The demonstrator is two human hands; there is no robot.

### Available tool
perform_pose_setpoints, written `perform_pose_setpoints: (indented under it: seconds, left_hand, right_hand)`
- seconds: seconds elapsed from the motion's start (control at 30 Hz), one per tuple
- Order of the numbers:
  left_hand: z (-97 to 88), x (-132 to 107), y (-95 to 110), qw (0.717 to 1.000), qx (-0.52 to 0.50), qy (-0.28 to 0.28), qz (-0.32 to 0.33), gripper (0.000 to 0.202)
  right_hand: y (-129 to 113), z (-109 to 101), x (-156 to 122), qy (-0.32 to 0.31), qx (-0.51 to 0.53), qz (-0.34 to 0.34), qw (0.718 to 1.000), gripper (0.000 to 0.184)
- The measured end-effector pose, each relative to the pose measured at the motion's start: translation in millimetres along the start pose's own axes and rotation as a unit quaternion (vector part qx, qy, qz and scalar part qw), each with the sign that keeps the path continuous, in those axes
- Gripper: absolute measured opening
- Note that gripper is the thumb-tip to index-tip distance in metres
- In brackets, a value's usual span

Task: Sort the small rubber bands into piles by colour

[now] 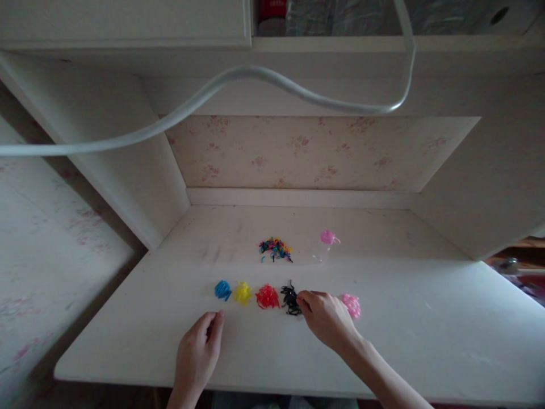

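Small piles of tiny bands lie in a row on the white desk (404,329): blue (222,289), yellow (242,293), red (267,296), black (290,299) and pink (352,305). Behind them sits a mixed-colour pile (275,249). My right hand (326,318) has its fingers curled, with the fingertips touching the black pile; whether it pinches a band is hidden. My left hand (198,355) rests on the desk just in front of the blue pile, fingers loosely curled, nothing visible in it.
A clear little container with a pink lid (327,241) stands right of the mixed pile. White side panels and a floral back wall (298,153) enclose the desk nook. A pale cable (238,76) hangs across the top. Cluttered items show at far right.
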State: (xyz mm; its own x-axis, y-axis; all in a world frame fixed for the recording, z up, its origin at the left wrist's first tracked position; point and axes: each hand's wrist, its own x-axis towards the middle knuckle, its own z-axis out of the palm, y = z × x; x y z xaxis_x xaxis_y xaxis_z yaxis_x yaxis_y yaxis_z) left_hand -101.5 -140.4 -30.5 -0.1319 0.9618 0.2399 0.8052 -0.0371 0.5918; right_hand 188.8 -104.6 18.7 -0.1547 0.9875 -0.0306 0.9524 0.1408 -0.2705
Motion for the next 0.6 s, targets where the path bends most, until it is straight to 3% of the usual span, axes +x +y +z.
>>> perform_pose_setpoints:
  seconds: [0.13, 0.27, 0.4, 0.5, 0.6]
  left_hand:
    - [-0.2, 1.2, 1.7, 1.000, 0.002, -0.004, -0.009, 0.035]
    - [-0.1, 0.8, 2.1, 1.000, 0.007, -0.001, -0.009, 0.035]
    - [-1.1, -3.1, 8.1, 0.998, 0.036, 0.030, 0.029, 0.034]
    - [-3.5, 1.1, 30.8, 0.991, 0.073, 0.006, 0.115, 0.031]
    - [-2.3, 19.5, 69.0, 0.981, 0.094, -0.055, 0.162, 0.032]
  right_hand:
    - [-0.6, -5.2, -6.6, 0.017, 0.018, 0.000, 1.000, 0.030]
    - [1.1, -10.0, -23.2, 0.050, 0.111, 0.008, 0.993, 0.031]
    - [19.9, -0.8, -50.7, 0.101, 0.194, 0.059, 0.974, 0.037]
    - [50.3, 14.8, -71.3, 0.157, 0.242, 0.140, 0.947, 0.043]
    - [81.7, 28.6, -84.8, 0.200, 0.266, 0.238, 0.913, 0.048]
